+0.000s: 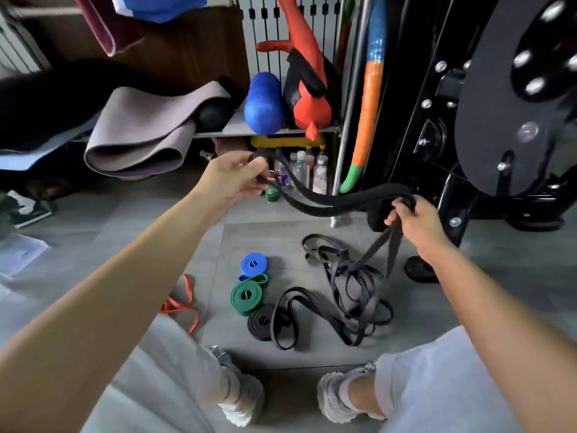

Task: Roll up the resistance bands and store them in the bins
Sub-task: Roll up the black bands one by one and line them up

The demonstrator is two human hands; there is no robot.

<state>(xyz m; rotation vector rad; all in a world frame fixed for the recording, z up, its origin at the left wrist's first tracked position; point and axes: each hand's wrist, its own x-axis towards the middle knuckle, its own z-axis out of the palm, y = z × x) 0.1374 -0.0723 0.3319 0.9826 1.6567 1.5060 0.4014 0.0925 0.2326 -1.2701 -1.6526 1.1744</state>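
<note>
A long black resistance band [324, 205] hangs in the air between my hands. My left hand [232, 179] pinches one end of it up high. My right hand [415, 223] grips it further along, and the rest trails down into a tangled pile of black bands [349, 285] on the floor. Three rolled bands lie in a row on the tiles: a blue roll [254, 265], a green roll [246, 296] and a black roll [261, 321]. An unrolled red band [184, 303] lies by my left knee.
A black gym machine [487, 120] stands at the right, its foot [420, 270] close to the pile. A shelf [274, 131] ahead holds a blue foam roller [263, 103], a folded mat [146, 132] and bottles [307, 173] below. My shoes [243, 398] frame the floor space.
</note>
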